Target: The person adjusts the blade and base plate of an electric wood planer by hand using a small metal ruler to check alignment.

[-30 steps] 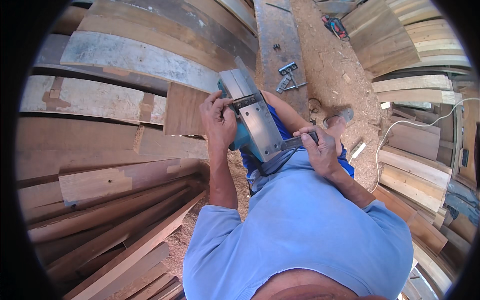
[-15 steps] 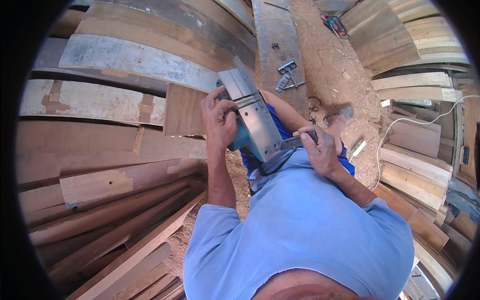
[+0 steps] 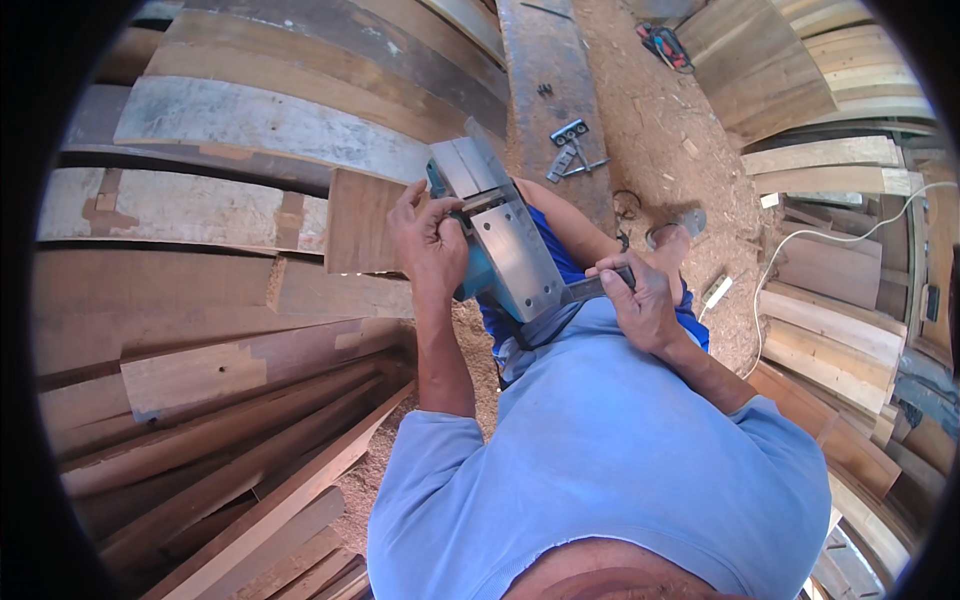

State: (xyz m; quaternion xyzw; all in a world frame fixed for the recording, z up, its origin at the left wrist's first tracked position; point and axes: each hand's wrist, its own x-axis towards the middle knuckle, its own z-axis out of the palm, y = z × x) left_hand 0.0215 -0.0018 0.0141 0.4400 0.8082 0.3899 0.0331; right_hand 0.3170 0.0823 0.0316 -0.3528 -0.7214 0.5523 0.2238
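Observation:
An electric planer [image 3: 520,262] with a blue-green body lies sole up across my thighs, its metal plates facing me. At its left edge my left hand [image 3: 430,235] has bent fingers, with the tips at the cutter slot [image 3: 488,198]; whether they pinch a small part there is hidden. My right hand [image 3: 642,305] is closed round a dark flat bar-like tool [image 3: 584,289], whose far end reaches the planer's near right corner. What kind of tool it is I cannot make out.
A worn plank [image 3: 560,85] ahead carries a metal clamp-like fixture [image 3: 572,150] and small dark parts [image 3: 545,90]. Stacked boards [image 3: 230,110] flank both sides. A white cable [image 3: 765,330] and power strip [image 3: 715,291] lie on the shavings-covered floor. A red-black tool [image 3: 665,48] sits farther off.
My left hand has slid slightly back and left along the planer's edge, and its upper finger has lifted off the front plate. My right hand and the planer stay nearly still.

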